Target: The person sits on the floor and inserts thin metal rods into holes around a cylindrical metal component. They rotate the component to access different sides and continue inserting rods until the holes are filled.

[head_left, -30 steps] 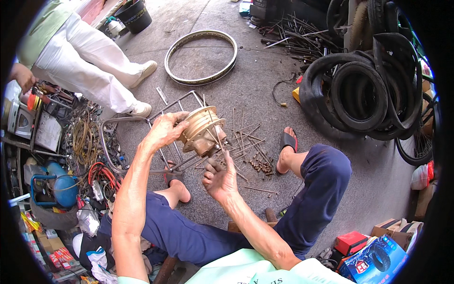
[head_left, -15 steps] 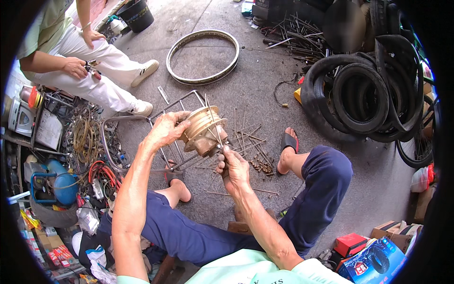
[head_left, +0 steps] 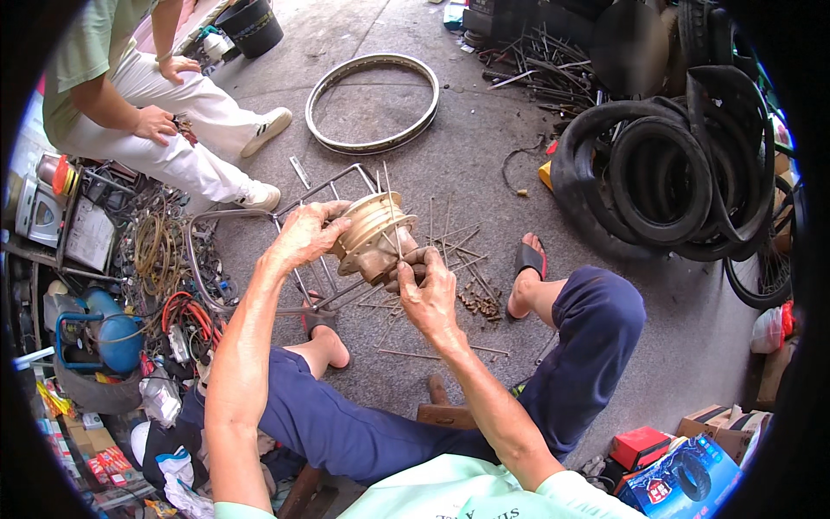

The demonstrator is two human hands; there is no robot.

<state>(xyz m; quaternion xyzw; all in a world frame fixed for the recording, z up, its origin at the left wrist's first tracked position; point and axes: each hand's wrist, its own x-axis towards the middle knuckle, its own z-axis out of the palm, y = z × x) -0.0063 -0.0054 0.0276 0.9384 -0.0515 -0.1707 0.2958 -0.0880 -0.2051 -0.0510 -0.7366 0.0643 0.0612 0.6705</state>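
A tan, dirty wheel hub [head_left: 373, 227] is held up above a metal tube frame [head_left: 232, 214], tilted, with its ridged drum toward the far side. My left hand [head_left: 304, 233] grips the hub's far left side, thumb and fingers around its rim. Some thin metal spokes [head_left: 391, 195] stand up through the flange. At the hub's near right side my right hand [head_left: 428, 290] has its fingers closed, pinching the lower end of a spoke. Its fingertips partly hide that end. Loose spokes [head_left: 462, 246] and small brown spoke nipples [head_left: 480, 304] lie on the ground just beyond my right hand.
A bare wheel rim [head_left: 311, 111] lies farther out on the ground. Black tyres and tubes [head_left: 566, 173] are heaped at the right. A co-worker in white trousers [head_left: 164, 91] sits at the far left. Wires and tools [head_left: 156, 233] crowd the left; boxes [head_left: 641, 447] stand at the lower right.
My right hand has moved slightly up, its fingers now against the hub at the spoke's end. The left hand keeps its hold. The co-worker's hand has shifted a little to the right.
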